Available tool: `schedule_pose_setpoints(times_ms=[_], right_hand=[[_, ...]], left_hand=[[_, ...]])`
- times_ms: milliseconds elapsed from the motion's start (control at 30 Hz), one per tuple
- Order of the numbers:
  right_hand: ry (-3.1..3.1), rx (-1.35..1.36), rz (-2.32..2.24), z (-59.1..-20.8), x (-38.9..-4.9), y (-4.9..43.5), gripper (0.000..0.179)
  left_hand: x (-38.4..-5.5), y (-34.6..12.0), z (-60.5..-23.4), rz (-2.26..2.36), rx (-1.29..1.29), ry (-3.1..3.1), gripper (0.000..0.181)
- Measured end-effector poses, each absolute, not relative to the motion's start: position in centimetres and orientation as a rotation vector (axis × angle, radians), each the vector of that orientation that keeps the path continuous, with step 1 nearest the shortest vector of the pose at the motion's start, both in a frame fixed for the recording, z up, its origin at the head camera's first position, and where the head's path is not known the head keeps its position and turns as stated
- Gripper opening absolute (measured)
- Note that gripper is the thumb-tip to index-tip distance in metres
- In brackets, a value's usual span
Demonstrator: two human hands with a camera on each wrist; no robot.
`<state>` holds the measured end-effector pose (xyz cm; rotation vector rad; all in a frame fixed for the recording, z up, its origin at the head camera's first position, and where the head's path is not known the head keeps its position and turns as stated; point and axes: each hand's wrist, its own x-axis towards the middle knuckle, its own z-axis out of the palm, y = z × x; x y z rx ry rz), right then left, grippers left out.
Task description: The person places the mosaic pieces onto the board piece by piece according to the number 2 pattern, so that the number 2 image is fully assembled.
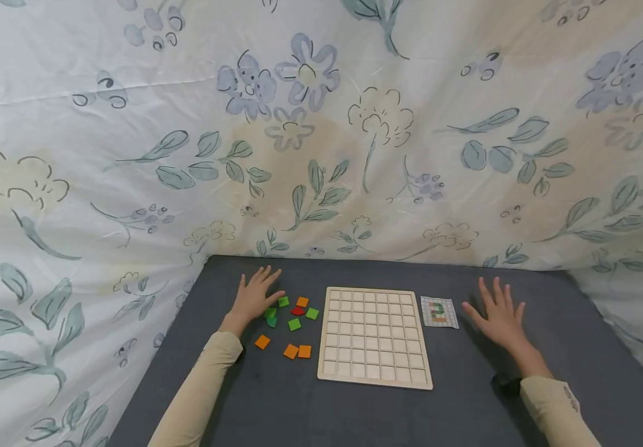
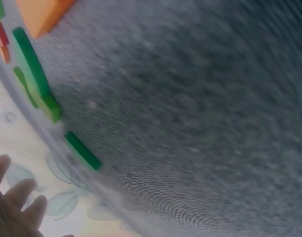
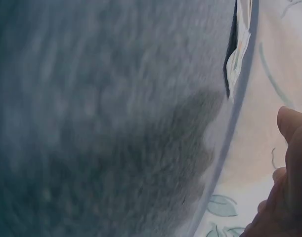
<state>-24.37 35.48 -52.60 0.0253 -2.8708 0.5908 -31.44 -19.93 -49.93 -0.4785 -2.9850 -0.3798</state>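
My left hand (image 1: 253, 298) is at the left, fingers spread, beside a loose group of small flat pieces. Its thumb is close to a green tile (image 1: 283, 302); it grips nothing. The group also has a red piece (image 1: 297, 311), an orange tile (image 1: 262, 342) and several more green and orange ones. In the left wrist view, a dark green piece (image 2: 83, 150) lies near the fingers. To the right of a printed paper card (image 1: 439, 311), my right hand (image 1: 499, 316) has its fingers spread and holds nothing. The right wrist view shows the card's edge (image 3: 238, 54).
A pale wooden grid board (image 1: 375, 337) of square recesses lies mid-table between the hands, with the card at its right. The dark tabletop (image 1: 277, 410) ends at a floral cloth (image 1: 321, 155) behind. A black band (image 1: 506, 385) is at the right wrist.
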Motion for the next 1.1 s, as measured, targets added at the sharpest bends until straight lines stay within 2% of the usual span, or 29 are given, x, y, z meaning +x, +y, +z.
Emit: schedule_pose_setpoints(times_ms=[267,1100], right_hand=[[-2.887,0.073,0.622,-52.3,-23.4,34.3,0.080],[-2.984,0.149,0.750,-52.4,-20.6,31.3,0.076]], left_hand=[[-31.7,-18.8,-49.7,-0.345,-0.584,-2.999,0.062],[-32.0,-16.5,-49.1,-0.193,-0.781,-3.086,0.040]])
